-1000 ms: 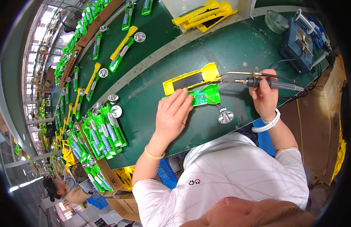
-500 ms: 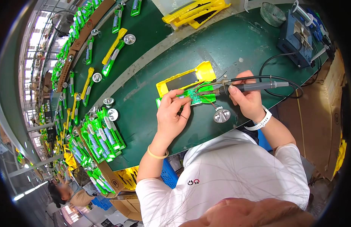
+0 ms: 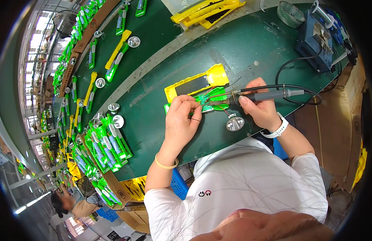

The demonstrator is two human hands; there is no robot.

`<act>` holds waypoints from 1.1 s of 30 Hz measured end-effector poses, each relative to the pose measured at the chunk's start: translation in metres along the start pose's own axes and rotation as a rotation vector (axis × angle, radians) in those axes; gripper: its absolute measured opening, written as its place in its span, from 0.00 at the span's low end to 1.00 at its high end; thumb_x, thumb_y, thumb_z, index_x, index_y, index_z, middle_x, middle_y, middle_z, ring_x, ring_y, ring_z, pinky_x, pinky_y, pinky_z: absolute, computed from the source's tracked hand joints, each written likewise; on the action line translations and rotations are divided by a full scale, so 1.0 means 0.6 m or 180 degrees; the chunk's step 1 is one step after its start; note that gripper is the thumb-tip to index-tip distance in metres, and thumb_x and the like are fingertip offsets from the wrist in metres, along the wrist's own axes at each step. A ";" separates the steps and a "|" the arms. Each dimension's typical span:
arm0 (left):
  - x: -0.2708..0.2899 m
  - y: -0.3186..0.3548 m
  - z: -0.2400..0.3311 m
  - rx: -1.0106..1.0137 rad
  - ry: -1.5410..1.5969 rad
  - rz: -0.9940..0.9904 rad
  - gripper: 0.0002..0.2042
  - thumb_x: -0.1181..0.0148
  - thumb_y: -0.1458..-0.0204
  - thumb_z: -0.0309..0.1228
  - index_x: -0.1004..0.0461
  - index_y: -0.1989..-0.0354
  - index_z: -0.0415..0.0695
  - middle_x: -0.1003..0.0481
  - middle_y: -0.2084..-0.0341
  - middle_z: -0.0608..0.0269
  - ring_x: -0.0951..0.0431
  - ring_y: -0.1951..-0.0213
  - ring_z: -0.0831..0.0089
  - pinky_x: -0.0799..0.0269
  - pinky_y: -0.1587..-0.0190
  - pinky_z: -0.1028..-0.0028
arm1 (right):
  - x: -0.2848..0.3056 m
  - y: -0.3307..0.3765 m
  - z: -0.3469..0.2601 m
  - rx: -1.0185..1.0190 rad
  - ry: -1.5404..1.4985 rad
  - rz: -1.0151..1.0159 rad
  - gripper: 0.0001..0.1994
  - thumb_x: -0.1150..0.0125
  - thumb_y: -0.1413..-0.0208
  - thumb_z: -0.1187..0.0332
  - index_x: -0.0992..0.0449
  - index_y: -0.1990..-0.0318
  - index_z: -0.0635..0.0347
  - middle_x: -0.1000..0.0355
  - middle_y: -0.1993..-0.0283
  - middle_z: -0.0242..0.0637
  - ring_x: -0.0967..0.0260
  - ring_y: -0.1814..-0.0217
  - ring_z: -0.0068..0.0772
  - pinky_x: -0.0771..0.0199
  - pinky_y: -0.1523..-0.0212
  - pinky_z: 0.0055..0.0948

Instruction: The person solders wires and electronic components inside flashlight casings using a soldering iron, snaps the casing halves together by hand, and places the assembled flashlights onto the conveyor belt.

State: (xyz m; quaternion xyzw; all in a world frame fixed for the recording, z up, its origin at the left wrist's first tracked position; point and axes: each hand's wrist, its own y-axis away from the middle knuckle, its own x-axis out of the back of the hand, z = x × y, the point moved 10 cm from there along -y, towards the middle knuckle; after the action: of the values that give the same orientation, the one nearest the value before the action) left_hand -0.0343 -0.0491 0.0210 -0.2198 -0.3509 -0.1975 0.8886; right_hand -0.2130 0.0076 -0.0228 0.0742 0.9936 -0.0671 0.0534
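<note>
A: Hands, quick?
B: Right hand (image 3: 261,106): thumb and fingers pinching the grey handle of a soldering iron (image 3: 272,95). Left hand (image 3: 181,120): fingers curled and drawn together around a thin strand (image 3: 196,119), its dark end jutting out on the palm side.

A: Main piece, where?
B: Circuit board (image 3: 206,103), in an open green housing (image 3: 221,91), lying mid-table, nearer the near edge than the right end. Left fingertips sit at the board's left part, covering some of the housing. Iron comes in from the right, tip over the board; contact, can't tell.

A: Around it?
B: Yellow housing (image 3: 220,75) just beyond, on the far-edge side, long opening facing up. Round reflector (image 3: 235,123) on the near-edge side, wired to the board.

A: Rest of the table (image 3: 254,44)?
B: Blue soldering station (image 3: 312,46) at the right end, round bowl (image 3: 290,15) beside it at the far right corner. Pile of green housings (image 3: 109,142) by the near left corner. Yellow housings (image 3: 210,12) stacked at the far edge.

A: Wrists?
B: White band (image 3: 280,127) right, yellowish band (image 3: 166,164) left.
</note>
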 end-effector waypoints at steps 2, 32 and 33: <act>-0.002 -0.001 -0.005 0.0042 0.0024 -0.0060 0.04 0.40 0.58 0.20 0.28 0.74 0.39 0.30 0.69 0.62 0.30 0.76 0.80 0.30 0.76 0.83 | -0.001 -0.002 0.001 -0.0032 0.0025 -0.0024 0.12 0.45 0.48 0.73 0.42 0.62 0.58 0.37 0.75 0.29 0.43 0.80 0.14 0.42 0.81 0.15; 0.042 0.014 0.033 -0.0410 -0.0376 -0.0160 0.09 0.36 0.62 0.21 0.24 0.69 0.44 0.29 0.76 0.62 0.28 0.70 0.69 0.32 0.70 0.73 | 0.023 0.011 -0.006 0.0029 -0.0800 0.0273 0.11 0.47 0.47 0.73 0.43 0.60 0.58 0.39 0.74 0.31 0.45 0.80 0.14 0.45 0.81 0.15; 0.036 0.014 0.034 -0.0701 -0.0470 -0.0067 0.12 0.36 0.65 0.20 0.24 0.68 0.44 0.31 0.75 0.62 0.29 0.68 0.68 0.32 0.69 0.74 | 0.023 0.011 -0.004 0.0027 -0.0794 0.0282 0.11 0.47 0.47 0.73 0.43 0.60 0.58 0.39 0.74 0.31 0.45 0.80 0.14 0.45 0.81 0.15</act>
State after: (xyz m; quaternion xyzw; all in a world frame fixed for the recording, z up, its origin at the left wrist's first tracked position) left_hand -0.0263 -0.0356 0.0474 -0.3262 -0.3938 -0.2275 0.8287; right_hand -0.2258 0.0165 -0.0231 0.1093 0.9747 -0.0775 0.1791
